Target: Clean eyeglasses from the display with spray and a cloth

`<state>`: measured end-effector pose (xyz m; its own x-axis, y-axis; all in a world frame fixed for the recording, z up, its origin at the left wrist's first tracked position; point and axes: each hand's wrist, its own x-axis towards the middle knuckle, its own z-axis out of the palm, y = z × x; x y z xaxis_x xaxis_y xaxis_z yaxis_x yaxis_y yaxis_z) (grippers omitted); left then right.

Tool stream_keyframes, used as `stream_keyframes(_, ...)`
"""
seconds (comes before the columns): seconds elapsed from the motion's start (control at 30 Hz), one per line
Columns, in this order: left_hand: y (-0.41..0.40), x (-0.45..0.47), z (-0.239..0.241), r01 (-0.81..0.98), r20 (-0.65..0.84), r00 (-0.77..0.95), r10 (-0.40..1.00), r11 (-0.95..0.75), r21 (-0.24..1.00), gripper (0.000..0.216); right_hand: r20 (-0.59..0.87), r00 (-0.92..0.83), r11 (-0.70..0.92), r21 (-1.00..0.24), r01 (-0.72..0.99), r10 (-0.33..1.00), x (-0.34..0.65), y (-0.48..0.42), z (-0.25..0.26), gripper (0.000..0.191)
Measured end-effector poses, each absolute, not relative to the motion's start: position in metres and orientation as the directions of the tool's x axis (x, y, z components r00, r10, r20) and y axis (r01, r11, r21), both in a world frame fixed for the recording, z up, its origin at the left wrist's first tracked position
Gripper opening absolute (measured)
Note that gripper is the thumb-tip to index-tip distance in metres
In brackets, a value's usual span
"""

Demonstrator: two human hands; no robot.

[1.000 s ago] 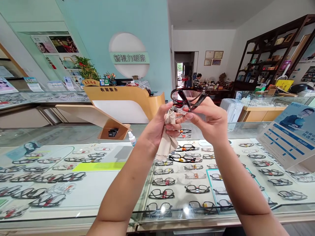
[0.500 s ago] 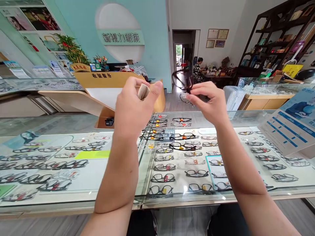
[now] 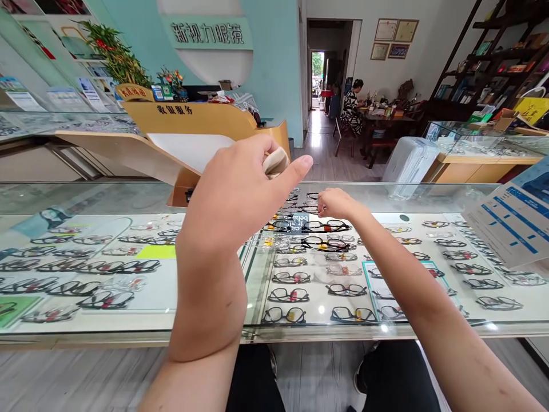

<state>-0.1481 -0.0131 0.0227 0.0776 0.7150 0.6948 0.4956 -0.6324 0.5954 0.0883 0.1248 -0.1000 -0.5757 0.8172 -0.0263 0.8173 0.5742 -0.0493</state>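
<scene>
My left hand (image 3: 231, 194) is raised over the counter, its fingers curled around a folded pale cloth (image 3: 277, 163); the thumb stretches out to the right. My right hand (image 3: 337, 203) reaches down to the far part of the glass counter, fingers pinched at a dark-framed pair of eyeglasses (image 3: 312, 196), partly hidden behind the hand. Just nearer lie several more eyeglasses, among them a black pair (image 3: 328, 226) and another black pair (image 3: 326, 244), with coloured tags on the lenses. A small dark sign (image 3: 299, 224) with white lettering lies among them.
Rows of eyeglasses fill the glass display counter (image 3: 257, 335). A printed blue-and-white stand (image 3: 512, 217) leans at the right. Beyond are a wooden cashier desk (image 3: 193, 117), a wrapped clear-plastic case (image 3: 409, 166) and a seated person (image 3: 352, 109) at a table.
My right hand has lowered the dark-framed eyeglasses from mid-air to the far part of the counter. My left hand, still with the cloth, has moved slightly right. The view has tilted down.
</scene>
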Motion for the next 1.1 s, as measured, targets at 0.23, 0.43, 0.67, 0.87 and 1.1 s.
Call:
stream_keyframes(0.23, -0.048, -0.129, 0.055, 0.811, 0.468, 0.034, 0.883, -0.298, 0.503, 0.041, -0.094, -0.529, 0.535, 0.061, 0.843, 0.844, 0.085, 0.127, -0.113, 0.01)
stream_keyframes(0.43, -0.047, -0.126, 0.057, 0.841, 0.455, 0.044, 0.889, -0.278, 0.463, 0.043, -0.14, -0.49, 0.505, 0.097, 0.858, 0.86, 0.084, 0.124, -0.11, 0.013)
stream_keyframes(0.67, -0.044, -0.126, 0.053, 0.84, 0.473, 0.085, 0.877, -0.319, 0.44, 0.039, -0.169, -0.449, 0.467, 0.086, 0.88, 0.878, 0.082, 0.121, -0.108, 0.021)
stream_keyframes(0.87, -0.044, -0.127, 0.052, 0.857, 0.481, 0.091, 0.872, -0.315, 0.408, 0.041, -0.141, -0.449, 0.457, 0.033, 0.889, 0.882, 0.087, 0.122, -0.101, 0.019)
stream_keyframes(1.1, -0.045, -0.125, 0.052, 0.866, 0.457, 0.1, 0.884, -0.304, 0.398, 0.037, 0.018, -0.43, 0.43, 0.001, 0.903, 0.903, 0.097, 0.131, -0.1, 0.036)
